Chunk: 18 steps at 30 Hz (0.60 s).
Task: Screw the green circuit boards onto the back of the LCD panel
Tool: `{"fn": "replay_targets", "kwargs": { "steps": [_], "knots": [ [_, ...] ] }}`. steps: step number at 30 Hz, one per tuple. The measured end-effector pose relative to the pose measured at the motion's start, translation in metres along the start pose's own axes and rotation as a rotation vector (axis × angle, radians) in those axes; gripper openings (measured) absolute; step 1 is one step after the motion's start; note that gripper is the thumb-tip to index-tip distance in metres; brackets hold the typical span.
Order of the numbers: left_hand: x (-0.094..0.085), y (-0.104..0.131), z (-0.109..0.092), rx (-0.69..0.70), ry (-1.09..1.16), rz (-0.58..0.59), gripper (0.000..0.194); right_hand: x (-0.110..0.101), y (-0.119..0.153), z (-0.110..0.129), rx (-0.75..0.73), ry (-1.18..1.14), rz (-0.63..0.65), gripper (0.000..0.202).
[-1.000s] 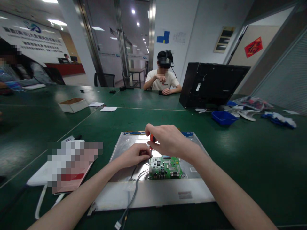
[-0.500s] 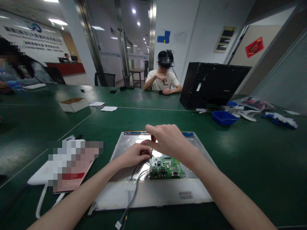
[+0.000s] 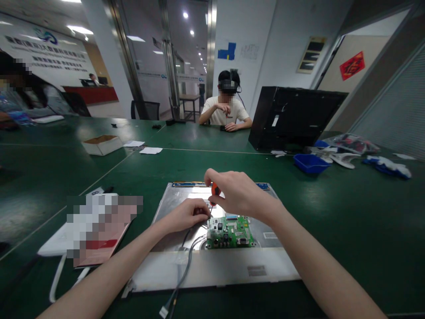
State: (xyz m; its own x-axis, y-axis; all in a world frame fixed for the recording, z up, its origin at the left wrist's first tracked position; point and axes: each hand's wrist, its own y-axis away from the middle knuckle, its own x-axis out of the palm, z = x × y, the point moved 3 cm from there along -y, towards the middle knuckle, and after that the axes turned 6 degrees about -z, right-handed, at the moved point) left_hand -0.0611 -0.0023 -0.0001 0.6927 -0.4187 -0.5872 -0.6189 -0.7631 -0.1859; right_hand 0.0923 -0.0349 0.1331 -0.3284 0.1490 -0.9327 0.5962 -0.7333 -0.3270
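A metal panel lies flat on the green table, with a green circuit board on it. My right hand is closed around the red and black handle of a screwdriver, whose thin shaft points down at the board's upper left corner. Beside that corner, the fingers of my left hand are pinched together by the screwdriver's tip; whatever they hold is hidden. Grey cables run from the board's left side over the panel's front edge to a white connector.
A pink booklet and white items lie left of the panel. Farther back are an open box, papers, a black monitor and a blue tray. A person sits across the table.
My right hand has shifted slightly right and turned, so more of the red screwdriver handle shows. My left hand has stayed in place.
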Motion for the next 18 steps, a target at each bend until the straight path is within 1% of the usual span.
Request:
{"fn": "replay_targets", "kwargs": {
  "steps": [3, 5, 10, 15, 18],
  "knots": [
    [0.0003, -0.0003, 0.0002, -0.004, -0.003, 0.003, 0.009, -0.0026, 0.0020, 0.0002, -0.011, -0.058, 0.048, 0.028],
    [0.0009, -0.0005, 0.0010, -0.004, -0.008, -0.002, 0.009, -0.0030, 0.0028, 0.0027, -0.025, -0.076, 0.054, 0.028],
    [0.0018, -0.0006, 0.0025, -0.006, -0.006, -0.017, 0.009, -0.0005, 0.0022, 0.0080, -0.020, 0.009, -0.023, 0.020],
    [0.0013, 0.0004, 0.0024, -0.057, -0.032, 0.002, 0.010, 0.0017, -0.0003, 0.0083, 0.013, 0.131, -0.042, 0.027],
    [0.0002, 0.0005, -0.0017, -0.045, -0.037, 0.007, 0.010, 0.0014, -0.0009, 0.0064, 0.022, 0.170, -0.062, 0.038]
  ]
}}
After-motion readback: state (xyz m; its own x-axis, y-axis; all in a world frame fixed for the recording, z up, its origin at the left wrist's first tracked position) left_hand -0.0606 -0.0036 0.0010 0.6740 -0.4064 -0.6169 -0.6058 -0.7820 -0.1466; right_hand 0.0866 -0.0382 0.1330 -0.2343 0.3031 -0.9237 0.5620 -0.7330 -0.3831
